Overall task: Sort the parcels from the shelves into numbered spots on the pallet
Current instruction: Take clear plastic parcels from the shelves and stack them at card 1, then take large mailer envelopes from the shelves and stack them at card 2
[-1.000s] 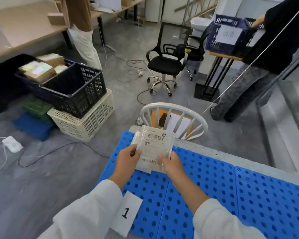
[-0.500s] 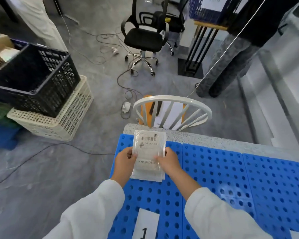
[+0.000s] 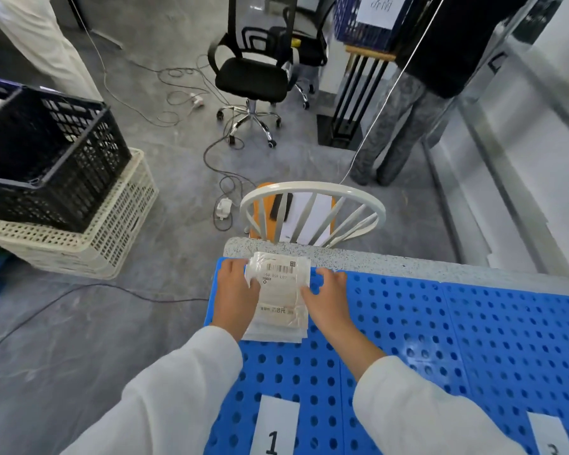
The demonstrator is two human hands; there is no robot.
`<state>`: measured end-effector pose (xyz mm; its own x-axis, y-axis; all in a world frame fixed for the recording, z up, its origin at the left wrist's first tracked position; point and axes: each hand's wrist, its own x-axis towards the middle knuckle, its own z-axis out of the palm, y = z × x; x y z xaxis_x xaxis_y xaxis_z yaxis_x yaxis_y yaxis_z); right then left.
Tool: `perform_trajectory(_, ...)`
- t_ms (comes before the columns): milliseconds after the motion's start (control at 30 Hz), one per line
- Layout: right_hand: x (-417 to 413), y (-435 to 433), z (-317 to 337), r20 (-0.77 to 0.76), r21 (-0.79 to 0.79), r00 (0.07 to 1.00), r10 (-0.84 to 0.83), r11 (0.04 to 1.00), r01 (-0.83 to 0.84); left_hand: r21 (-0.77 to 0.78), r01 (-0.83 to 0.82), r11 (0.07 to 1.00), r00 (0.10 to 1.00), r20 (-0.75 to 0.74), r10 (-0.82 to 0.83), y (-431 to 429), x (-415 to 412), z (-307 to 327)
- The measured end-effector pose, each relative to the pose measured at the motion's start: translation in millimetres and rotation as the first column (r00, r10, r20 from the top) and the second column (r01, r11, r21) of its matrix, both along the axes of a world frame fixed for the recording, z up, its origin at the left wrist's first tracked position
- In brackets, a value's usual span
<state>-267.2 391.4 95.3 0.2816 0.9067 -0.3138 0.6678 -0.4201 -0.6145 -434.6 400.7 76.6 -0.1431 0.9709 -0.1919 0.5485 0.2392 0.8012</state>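
A single view is supplied. The head-worn camera faces forward and steeply down over the sleeves onto the blue pallet (image 3: 440, 323), which fills the lower right. The left hand (image 3: 235, 290) and right hand (image 3: 329, 298), either side of the parcel (image 3: 281, 297), sit close below the lens. Beyond the desk (image 3: 408, 264) edge, the floor (image 3: 128, 339) and white chair (image 3: 312, 187) recede. Wide-angle distortion bends the margins; the cropped corner label (image 3: 549, 435) possibly reads 3.

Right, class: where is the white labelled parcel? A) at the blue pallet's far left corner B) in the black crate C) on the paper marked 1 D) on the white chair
A: the parcel sits on the blue pallet by its far left corner, well beyond the paper marked 1.
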Motion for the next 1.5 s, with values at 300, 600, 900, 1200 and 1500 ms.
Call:
perform_trajectory(300,93,-36,110,0.424,-0.059,0.828,0.366,0.924,-0.378,0.117,0.669,0.734,0.656,-0.559,-0.508,8,86,107)
perform_trajectory(600,245,-226,217,0.539,0.08,0.842,0.027,0.993,-0.083,0.183,0.864,0.468,0.457,-0.676,-0.579,-110,244,222)
perform_trajectory(900,364,-498,249,0.597,0.107,0.744,-0.301,0.949,0.298,0.256,0.966,-0.035,0.182,-0.771,-0.61,-337,423,284)
perform_trajectory(1200,378,-741,281,0.602,0.171,0.56,-0.569,0.777,0.606,0.262,0.868,-0.423,-0.045,-0.805,-0.592,-553,526,317)
perform_trajectory(1500,343,-916,306,0.577,0.237,0.279,-0.768,0.484,0.843,0.359,0.638,-0.682,-0.23,-0.756,-0.613,-744,552,334)
